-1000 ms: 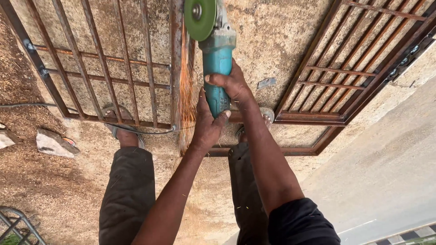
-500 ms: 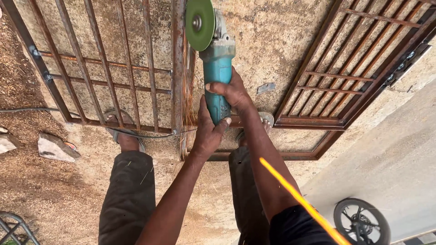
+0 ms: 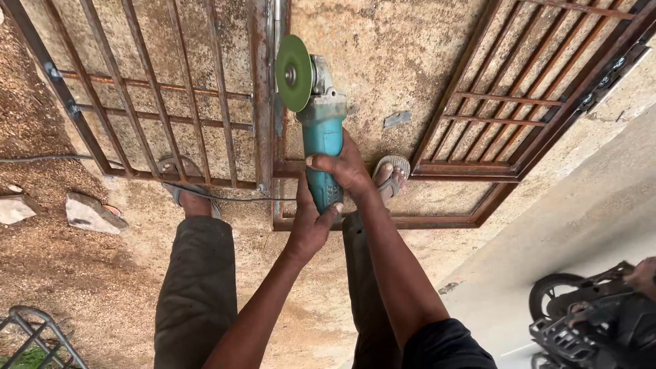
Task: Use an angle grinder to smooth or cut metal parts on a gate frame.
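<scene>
Open concrete at 3 to 5 o'clock, free of bars; a motorbike [image 3: 594,314] cut off by the frame's edge at 4 o'clock. Rusty grille [image 3: 171,116] flat on the ground from 9 to 12 o'clock, a second grille [image 3: 526,102] at 1 to 2 o'clock, bare ground between them. Stones [image 3: 92,213] at 9 o'clock, a bent metal frame [image 3: 34,331] at 7 o'clock, cropped.

Grinder [image 3: 320,133] at centre, over the upright bar [image 3: 262,96] of the left grille. Long axis from 6 to 12 o'clock, green disc [image 3: 294,73] at the 12 end, disc face turned toward 9 o'clock, its edge just beside the bar; contact hard to make out. Rear of the grinder body hidden under both hands.

Left hand [image 3: 311,225] clenched around the grinder's tail from below, thumb up along its side. Right hand [image 3: 348,171] grasping the grinder body from 3 o'clock, fingers across the top.

Sandalled feet [image 3: 183,188] at either side, the right one partly hidden behind the right hand. Thin cable [image 3: 232,198] across the ground at 9 o'clock.
</scene>
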